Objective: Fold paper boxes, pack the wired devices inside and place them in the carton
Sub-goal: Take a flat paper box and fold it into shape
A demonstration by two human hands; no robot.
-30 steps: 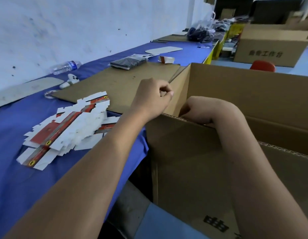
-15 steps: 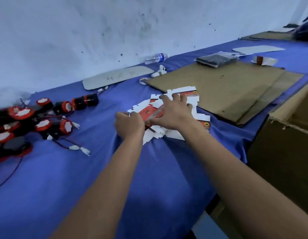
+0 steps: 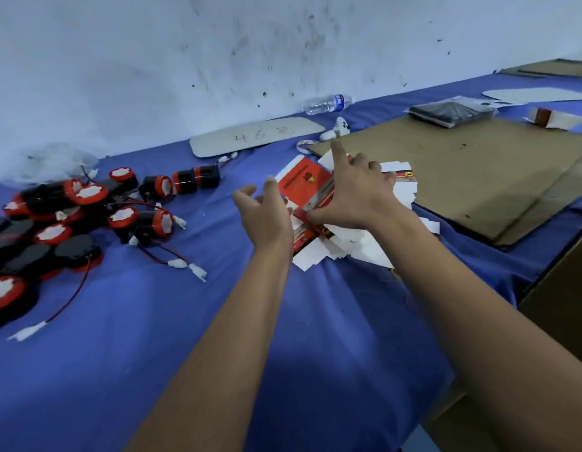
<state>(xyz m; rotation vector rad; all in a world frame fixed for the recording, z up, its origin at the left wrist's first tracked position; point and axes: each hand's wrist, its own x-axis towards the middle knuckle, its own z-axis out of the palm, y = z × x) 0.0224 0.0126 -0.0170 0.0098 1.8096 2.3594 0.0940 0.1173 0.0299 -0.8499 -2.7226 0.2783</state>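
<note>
Head view: half a second ago both your hands lay low on the stack of flat box blanks (image 3: 364, 243); now one red-and-white blank (image 3: 302, 181) is raised off it, tilted, between them; your right hand (image 3: 355, 194) pinches its near edge with thumb and curled fingers, index finger pointing up; your left hand (image 3: 267, 213) has fingers spread and relaxed, fingertips at the blank's left edge, firm grip not clear; the wired devices (image 3: 87, 210) lie heaped at left on the blue cloth (image 3: 218, 337); carton (image 3: 570, 288) edge at right.
</note>
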